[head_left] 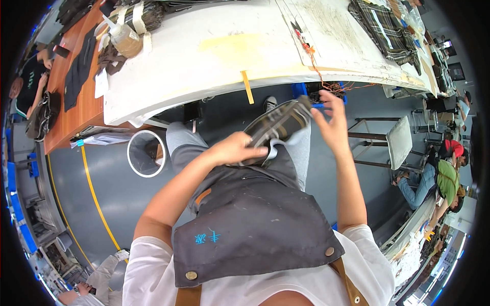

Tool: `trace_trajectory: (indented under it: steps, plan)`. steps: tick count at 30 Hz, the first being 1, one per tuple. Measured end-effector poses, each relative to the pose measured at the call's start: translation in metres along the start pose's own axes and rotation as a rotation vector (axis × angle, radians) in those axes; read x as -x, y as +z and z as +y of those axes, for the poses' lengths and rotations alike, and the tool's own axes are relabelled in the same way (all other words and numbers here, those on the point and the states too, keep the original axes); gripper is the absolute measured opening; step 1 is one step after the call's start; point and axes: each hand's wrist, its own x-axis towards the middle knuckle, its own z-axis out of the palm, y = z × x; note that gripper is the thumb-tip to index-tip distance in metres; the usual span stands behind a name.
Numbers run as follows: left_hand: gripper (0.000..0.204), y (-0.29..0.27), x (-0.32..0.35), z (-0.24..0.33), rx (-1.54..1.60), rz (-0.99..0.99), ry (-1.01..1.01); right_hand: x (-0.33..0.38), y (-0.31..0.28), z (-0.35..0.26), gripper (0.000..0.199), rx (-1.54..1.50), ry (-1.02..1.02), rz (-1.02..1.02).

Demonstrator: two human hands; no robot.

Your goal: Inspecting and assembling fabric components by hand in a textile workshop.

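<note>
Over my lap lies a dark plaid fabric piece [275, 125], folded and smeared by motion, with a pale strip along its lower edge. My left hand [236, 148] is closed on its near left end, thumb on top. Beside the far right end, my right hand [332, 118] is raised with fingers apart and nothing in it. Whether its fingertips brush the fabric I cannot tell. A grey apron [255, 224] covers my front below the hands.
Ahead stands a white worktable [204, 71] with a glue bottle [126, 41], snips [301, 36] on an orange cord and stacked plaid pieces [385, 33]. A blue bin [301, 92] sits underneath. A waste bin [146, 153] is at left, a stool [399, 143] at right. Other people sit around.
</note>
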Motion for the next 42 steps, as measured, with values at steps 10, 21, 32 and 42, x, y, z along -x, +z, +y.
trace_trajectory:
  steps: [10, 21, 32, 42]
  plan:
    - [0.036, 0.009, -0.01, -0.015, 1.051, -0.14, 0.33, 0.014, 0.016, -0.039, 0.043, -0.387, 0.08, -0.686]
    - [0.025, 0.022, 0.005, -0.018, 1.259, 0.018, 0.4, 0.01, 0.025, -0.081, 0.027, -0.266, -0.184, -0.429]
    - [0.042, 0.02, 0.001, -0.037, 1.414, 0.003, 0.323, 0.006, 0.044, -0.072, 0.009, -0.412, -0.062, -0.382]
    - [0.033, 0.012, -0.003, -0.032, 1.45, 0.065, 0.257, 0.0, 0.059, -0.076, 0.01, -0.398, 0.033, -0.469]
